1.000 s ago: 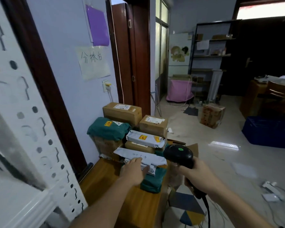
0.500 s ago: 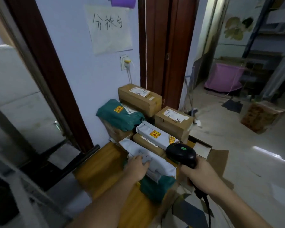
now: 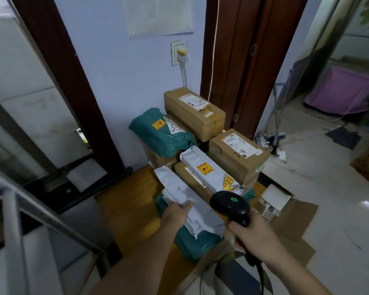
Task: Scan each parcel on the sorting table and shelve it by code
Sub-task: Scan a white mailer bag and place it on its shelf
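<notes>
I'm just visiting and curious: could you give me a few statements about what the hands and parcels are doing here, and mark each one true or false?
1. The right hand holds a black scanner. True.
2. The left hand is empty and hangs off the table. False: it grips a white mailer bag lying on the pile.
3. A green parcel bears a yellow sticker. True.
4. All the parcels are cardboard boxes. False: some are soft bags, green or white.
5. The tallest cardboard box stands against the wall. True.
</notes>
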`<state>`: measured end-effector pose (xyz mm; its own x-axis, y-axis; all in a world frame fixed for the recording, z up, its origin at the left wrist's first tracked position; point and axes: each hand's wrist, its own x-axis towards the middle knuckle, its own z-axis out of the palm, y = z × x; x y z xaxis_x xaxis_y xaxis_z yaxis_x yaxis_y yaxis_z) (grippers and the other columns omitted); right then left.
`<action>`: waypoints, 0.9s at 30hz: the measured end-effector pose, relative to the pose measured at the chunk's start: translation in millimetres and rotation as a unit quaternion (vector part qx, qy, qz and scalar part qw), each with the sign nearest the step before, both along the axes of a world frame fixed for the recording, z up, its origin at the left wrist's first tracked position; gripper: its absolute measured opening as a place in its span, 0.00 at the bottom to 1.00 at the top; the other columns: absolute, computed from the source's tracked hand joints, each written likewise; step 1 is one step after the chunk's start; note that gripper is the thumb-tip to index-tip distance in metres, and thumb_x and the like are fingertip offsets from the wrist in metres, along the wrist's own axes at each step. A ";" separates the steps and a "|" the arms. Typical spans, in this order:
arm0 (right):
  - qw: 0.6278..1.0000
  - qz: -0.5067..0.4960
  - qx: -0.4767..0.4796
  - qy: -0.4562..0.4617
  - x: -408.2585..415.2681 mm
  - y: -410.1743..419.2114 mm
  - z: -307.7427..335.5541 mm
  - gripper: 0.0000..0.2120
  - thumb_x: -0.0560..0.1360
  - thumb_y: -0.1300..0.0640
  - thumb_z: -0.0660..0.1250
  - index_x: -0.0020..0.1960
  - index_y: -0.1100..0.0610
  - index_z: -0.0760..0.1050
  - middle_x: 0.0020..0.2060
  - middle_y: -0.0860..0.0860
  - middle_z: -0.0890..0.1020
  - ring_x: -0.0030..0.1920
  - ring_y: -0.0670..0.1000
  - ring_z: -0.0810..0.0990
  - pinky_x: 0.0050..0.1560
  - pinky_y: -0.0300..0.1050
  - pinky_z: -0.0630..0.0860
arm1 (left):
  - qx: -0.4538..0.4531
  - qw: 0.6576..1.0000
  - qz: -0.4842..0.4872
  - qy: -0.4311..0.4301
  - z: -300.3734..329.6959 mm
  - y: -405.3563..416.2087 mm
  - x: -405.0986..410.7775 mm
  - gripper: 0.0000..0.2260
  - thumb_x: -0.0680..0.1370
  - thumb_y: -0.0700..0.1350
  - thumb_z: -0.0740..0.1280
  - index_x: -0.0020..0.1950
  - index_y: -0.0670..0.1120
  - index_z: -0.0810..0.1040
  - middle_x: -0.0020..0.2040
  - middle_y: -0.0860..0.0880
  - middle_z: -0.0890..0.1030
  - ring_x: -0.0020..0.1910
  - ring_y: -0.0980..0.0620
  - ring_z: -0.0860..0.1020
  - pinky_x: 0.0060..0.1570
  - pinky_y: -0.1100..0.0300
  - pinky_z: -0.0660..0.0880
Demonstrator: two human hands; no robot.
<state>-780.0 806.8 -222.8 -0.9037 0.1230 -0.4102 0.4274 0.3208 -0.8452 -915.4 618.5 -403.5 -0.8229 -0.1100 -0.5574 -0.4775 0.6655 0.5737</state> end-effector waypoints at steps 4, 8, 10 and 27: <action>1.000 -0.003 -0.011 -0.018 -2.0 4.8 -6.6 0.04 0.74 0.68 0.68 0.42 0.66 0.73 0.24 0.55 0.70 0.20 0.51 0.69 0.23 0.39 0.67 | 0.019 1.000 0.018 -0.005 -5.3 -0.2 -1.0 0.26 0.80 0.65 0.66 0.57 0.41 0.82 0.57 0.41 0.84 0.55 0.42 0.82 0.51 0.51 0.78; 1.000 0.004 0.005 -0.016 -2.7 5.7 -9.9 0.06 0.74 0.66 0.69 0.47 0.70 0.76 0.27 0.58 0.72 0.23 0.52 0.72 0.25 0.41 0.69 | 0.028 0.999 0.014 -0.009 -1.8 -2.5 0.4 0.22 0.85 0.57 0.63 0.64 0.38 0.77 0.60 0.37 0.81 0.53 0.41 0.81 0.51 0.48 0.77; 1.000 0.007 0.000 -0.017 -4.0 4.0 -9.9 0.04 0.74 0.66 0.68 0.47 0.66 0.76 0.27 0.57 0.72 0.23 0.52 0.72 0.25 0.41 0.68 | 0.066 0.997 0.040 0.000 3.0 -5.0 2.0 0.18 0.86 0.52 0.61 0.62 0.38 0.76 0.55 0.35 0.80 0.48 0.42 0.79 0.49 0.48 0.76; 0.998 0.059 0.002 0.001 -22.7 -20.4 4.3 0.06 0.75 0.64 0.68 0.51 0.66 0.76 0.28 0.58 0.74 0.24 0.51 0.74 0.26 0.38 0.71 | 0.224 0.949 0.220 0.029 28.6 -57.9 12.3 0.14 0.77 0.40 0.75 0.60 0.42 0.77 0.54 0.43 0.83 0.49 0.44 0.82 0.49 0.51 0.81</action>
